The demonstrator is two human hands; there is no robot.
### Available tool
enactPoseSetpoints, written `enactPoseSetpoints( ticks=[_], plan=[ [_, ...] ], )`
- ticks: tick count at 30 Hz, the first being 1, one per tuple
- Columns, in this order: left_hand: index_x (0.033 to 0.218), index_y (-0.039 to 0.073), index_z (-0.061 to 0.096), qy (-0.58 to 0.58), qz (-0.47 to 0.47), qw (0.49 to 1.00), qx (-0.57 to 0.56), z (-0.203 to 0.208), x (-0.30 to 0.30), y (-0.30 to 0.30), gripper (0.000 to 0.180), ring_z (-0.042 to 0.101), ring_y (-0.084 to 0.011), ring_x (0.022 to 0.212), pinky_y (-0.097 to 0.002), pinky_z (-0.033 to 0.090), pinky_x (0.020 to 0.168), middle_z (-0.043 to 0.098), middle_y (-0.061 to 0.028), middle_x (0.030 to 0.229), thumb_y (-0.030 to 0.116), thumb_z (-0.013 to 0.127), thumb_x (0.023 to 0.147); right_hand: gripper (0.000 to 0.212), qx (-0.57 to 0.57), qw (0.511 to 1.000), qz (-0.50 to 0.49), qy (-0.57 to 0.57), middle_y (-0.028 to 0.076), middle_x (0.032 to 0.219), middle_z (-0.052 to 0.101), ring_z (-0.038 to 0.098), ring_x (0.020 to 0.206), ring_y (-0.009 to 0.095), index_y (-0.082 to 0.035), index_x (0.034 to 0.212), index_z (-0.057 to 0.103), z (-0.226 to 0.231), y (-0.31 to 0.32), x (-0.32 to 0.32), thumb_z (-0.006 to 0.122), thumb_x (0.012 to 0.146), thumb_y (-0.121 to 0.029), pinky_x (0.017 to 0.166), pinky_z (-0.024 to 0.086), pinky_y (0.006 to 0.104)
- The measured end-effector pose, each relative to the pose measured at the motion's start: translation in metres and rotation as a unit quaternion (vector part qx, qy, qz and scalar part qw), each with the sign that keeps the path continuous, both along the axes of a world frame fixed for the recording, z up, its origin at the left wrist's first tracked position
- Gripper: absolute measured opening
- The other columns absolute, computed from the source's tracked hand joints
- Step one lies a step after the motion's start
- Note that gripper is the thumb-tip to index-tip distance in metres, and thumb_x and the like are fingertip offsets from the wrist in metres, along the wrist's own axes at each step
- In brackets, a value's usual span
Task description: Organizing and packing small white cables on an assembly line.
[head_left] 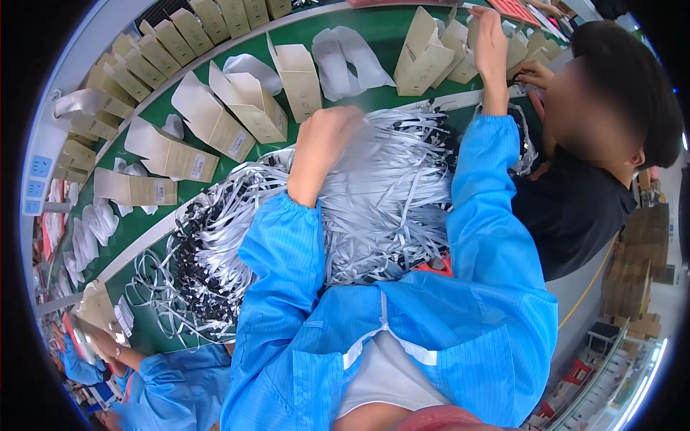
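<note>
So the left hand (323,140) is balled up pretty tight in the big heap of white flat cables (388,201), which sits dead centre on the green table (374,36) right in front of the blue smock. Its grip looks closed, though it's blurry, so can't tell exactly which strands it's got. The right hand (490,43) is way out at about 1 o'clock, fingers resting on a tan open carton (460,54); can't tell if that grip has closed on it. More tan boxes (244,108) run from 10 to 12 o'clock with white bags (345,57) between them. Another person's hand (535,72) is just right of the reaching one.
</note>
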State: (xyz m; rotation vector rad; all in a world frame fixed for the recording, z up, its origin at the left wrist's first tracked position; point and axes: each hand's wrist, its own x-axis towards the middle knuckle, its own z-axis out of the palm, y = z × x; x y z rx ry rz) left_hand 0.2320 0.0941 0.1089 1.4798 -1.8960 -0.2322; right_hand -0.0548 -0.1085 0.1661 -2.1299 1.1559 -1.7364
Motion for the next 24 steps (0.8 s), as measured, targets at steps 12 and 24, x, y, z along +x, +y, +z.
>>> enactPoseSetpoints(
  ticks=[12,24],
  plan=[
    [0.104,0.000,0.072,0.252,0.095,0.935,-0.229,0.084,0.000,0.075,0.018,0.073,-0.0186,0.079,-0.0268,0.055,0.063,0.074,-0.0118,0.093,-0.005,0.064,0.088,0.042,0.360,0.600,0.691,0.184,0.005,0.098,0.065,0.059,0.097,0.010,-0.005,0.136,0.051,0.015,0.162,0.148,0.059,0.101,-0.027,0.084,0.049,0.0288],
    [0.149,0.000,0.031,0.344,-0.084,0.933,0.068,0.068,0.031,0.050,0.065,0.058,-0.0251,0.119,-0.0377,0.043,0.105,0.062,-0.0198,0.128,0.022,0.065,0.097,0.024,0.327,0.629,0.654,-0.263,-0.004,0.072,0.048,0.039,0.061,0.003,-0.005,0.094,0.058,0.023,0.144,0.102,0.056,0.103,-0.027,0.048,0.026,0.0247]
  ],
)
